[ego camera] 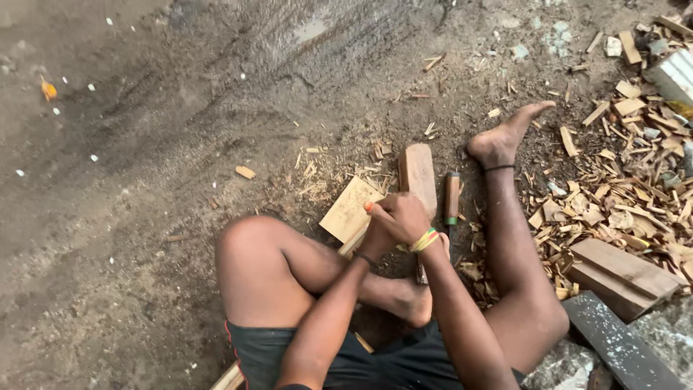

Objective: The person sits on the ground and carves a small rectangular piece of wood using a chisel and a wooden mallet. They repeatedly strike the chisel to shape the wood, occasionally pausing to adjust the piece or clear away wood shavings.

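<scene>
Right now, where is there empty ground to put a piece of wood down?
The bare dirt left of the bent knee is free. Right of the outstretched leg it is crowded: wood chips and planks. The hands work between the legs.

I sit on bare dirt, both hands closed together at centre: my right hand (406,217) over my left hand (377,235), gripping a flat pale wooden board (349,209). At twelve o'clock lies a rounded brown wooden mallet (418,176); wood chips (635,180) spread at three o'clock.
</scene>
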